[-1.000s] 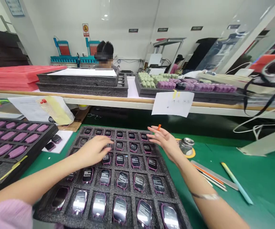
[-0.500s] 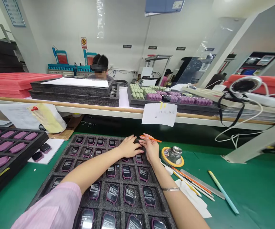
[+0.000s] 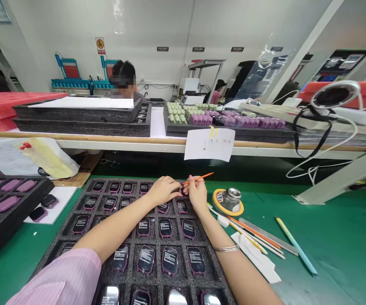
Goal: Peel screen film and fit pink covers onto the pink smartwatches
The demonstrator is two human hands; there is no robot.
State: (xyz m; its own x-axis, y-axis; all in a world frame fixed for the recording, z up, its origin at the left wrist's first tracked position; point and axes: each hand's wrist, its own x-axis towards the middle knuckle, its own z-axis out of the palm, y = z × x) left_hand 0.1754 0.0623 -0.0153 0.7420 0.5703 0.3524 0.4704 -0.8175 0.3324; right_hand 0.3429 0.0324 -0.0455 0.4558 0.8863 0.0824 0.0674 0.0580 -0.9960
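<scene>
At the far right corner of the dark foam tray [image 3: 157, 262], my left hand [image 3: 164, 190] has its fingers closed on a smartwatch [image 3: 179, 190], mostly hidden by the fingers. My right hand [image 3: 198, 195] pinches a thin orange stick [image 3: 204, 176], its lower end at that watch. Too small to make out is the stick's tip. Rows of purple-cased smartwatches [image 3: 169, 260] with lit text on their screens lie in the tray's compartments under and around my forearms.
Right of the tray stand a metal-topped jar [image 3: 233, 199] on a yellow-rimmed roll, several sticks [image 3: 262, 239], white paper [image 3: 259, 258] and a blue-yellow pen [image 3: 295, 245]. A second tray [image 3: 11, 212] and two loose watches [image 3: 48, 201] are at left. A shelf [image 3: 132, 144] crosses above; a person [image 3: 124, 78] sits beyond.
Both hands have shifted slightly left in the picture as the camera view moved. The orange stick now slants upward to the right, with its lower end against the watch.
</scene>
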